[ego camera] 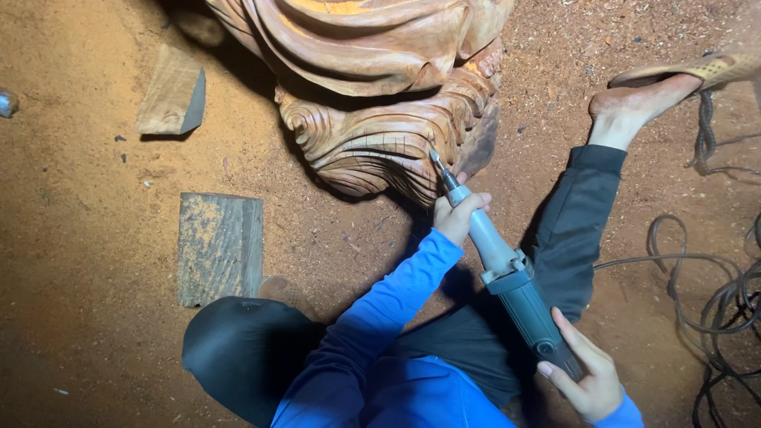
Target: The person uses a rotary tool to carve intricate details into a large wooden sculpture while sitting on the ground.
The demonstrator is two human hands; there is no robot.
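Sawdust-strewn floor (95, 261) lies under us; our left hand (458, 215) has fingers wrapped round the die grinder (507, 273) near its nose, our right hand (585, 374) cups its tail, its long axis slanting up-left, bit touching the wood carving (380, 119).

Reddish-brown sawdust floor (95, 317) everywhere, lit warm and bright at the left, fading to shadow along the bottom edge. A flat grey wooden board (219, 247) lies dusted with shavings, a wedge-shaped wood offcut (172, 101) sits above it, and dark cables (717, 297) loop loosely at the right.
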